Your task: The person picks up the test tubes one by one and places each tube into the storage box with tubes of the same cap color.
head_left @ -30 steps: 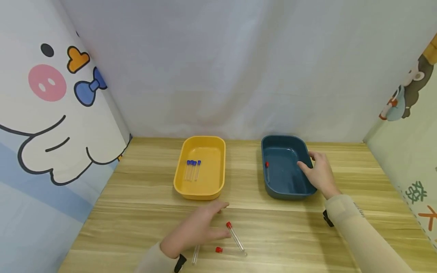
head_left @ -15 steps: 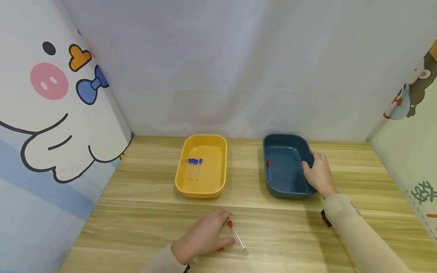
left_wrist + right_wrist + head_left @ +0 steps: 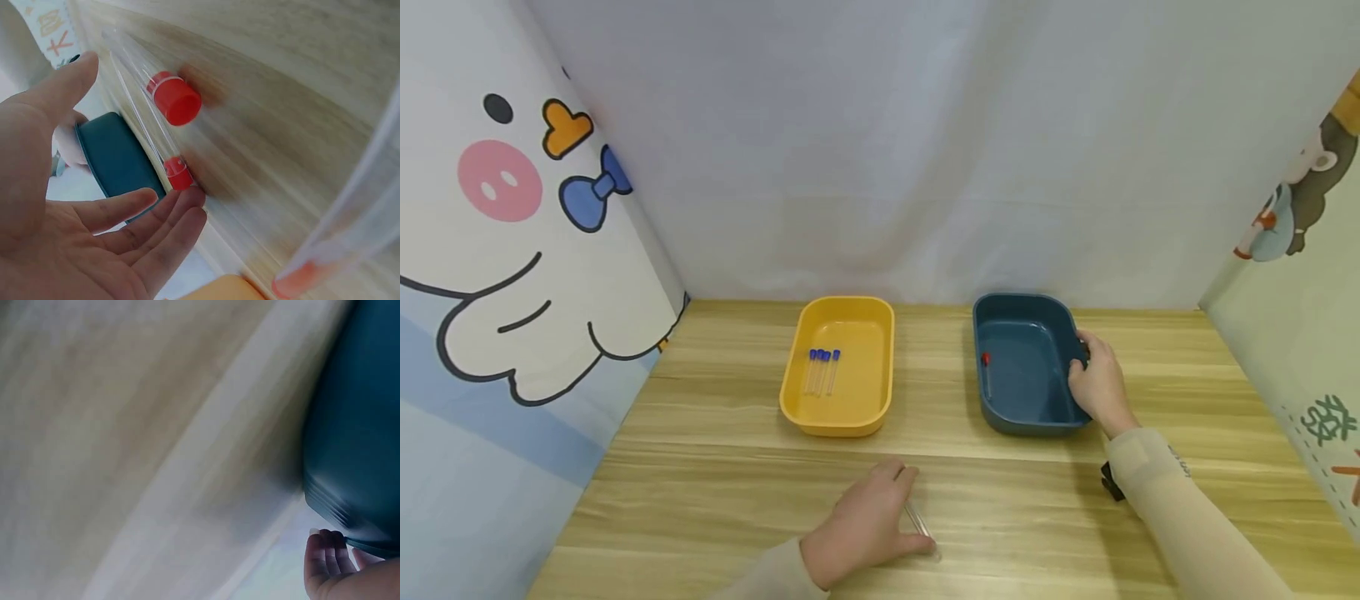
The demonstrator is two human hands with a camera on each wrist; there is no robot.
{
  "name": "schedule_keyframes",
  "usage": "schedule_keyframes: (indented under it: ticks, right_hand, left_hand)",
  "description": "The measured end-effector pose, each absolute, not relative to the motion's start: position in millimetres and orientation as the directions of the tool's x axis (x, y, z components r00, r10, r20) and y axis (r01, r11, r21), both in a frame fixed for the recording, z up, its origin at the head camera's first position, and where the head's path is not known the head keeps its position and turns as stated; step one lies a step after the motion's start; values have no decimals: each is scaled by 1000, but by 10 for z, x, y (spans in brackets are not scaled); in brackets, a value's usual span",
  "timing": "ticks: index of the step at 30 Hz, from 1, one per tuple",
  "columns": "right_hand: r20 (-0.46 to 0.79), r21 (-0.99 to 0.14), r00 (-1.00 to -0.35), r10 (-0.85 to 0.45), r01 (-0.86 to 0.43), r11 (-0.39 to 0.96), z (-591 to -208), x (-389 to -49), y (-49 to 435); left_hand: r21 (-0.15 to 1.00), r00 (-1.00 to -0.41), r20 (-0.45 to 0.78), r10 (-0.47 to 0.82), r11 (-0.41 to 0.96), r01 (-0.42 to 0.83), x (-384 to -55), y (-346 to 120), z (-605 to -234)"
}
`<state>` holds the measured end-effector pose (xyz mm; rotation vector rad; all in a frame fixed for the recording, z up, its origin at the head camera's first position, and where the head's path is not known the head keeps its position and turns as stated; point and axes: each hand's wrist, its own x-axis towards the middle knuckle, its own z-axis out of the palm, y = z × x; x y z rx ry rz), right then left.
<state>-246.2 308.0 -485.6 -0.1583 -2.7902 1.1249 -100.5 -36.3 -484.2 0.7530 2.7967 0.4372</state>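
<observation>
My left hand point(image 3: 867, 521) hovers low at the table's front, its thumb and fingers spread around a red-capped test tube point(image 3: 917, 520). In the left wrist view its fingertips are right at that tube's red cap point(image 3: 179, 175). A second red-capped tube point(image 3: 172, 100) lies beside it, and a third, blurred red-capped tube point(image 3: 337, 250) is close to the camera. My right hand point(image 3: 1102, 385) grips the right wall of the dark blue basin point(image 3: 1033, 429), thumb over the rim and fingers outside. One red-capped tube point(image 3: 987, 375) lies inside this basin.
A yellow basin point(image 3: 838, 431) stands to the left of the blue one, holding several blue-capped tubes point(image 3: 820, 375). Behind both hangs a pale cloth backdrop point(image 3: 880, 150) at the back edge of the wood-grain table point(image 3: 700, 475). Printed cloths flank the table.
My left hand has moved right, over the red-capped tubes, hiding more of them in the head view. My right hand stays at the blue basin, its thumb drawn closer to the wall.
</observation>
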Motion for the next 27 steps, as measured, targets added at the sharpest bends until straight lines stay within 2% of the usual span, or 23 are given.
schedule_keyframes:
  ticks: [6, 15, 27]
  right_hand:
    - [40, -757, -985, 166, 79, 649, -4876, -2453, 3092]
    - [-56, -870, -967, 249, 170, 463, -4870, -2418, 3096]
    - [-75, -872, -957, 281, 199, 446, -4880, -2429, 3100]
  left_hand:
    - [298, -858, -161, 488, 853, 429, -992, -293, -4840]
    - [291, -855, -182, 485, 858, 424, -997, -275, -4815]
    - [264, -849, -163, 502, 852, 452, -1004, -282, -4801]
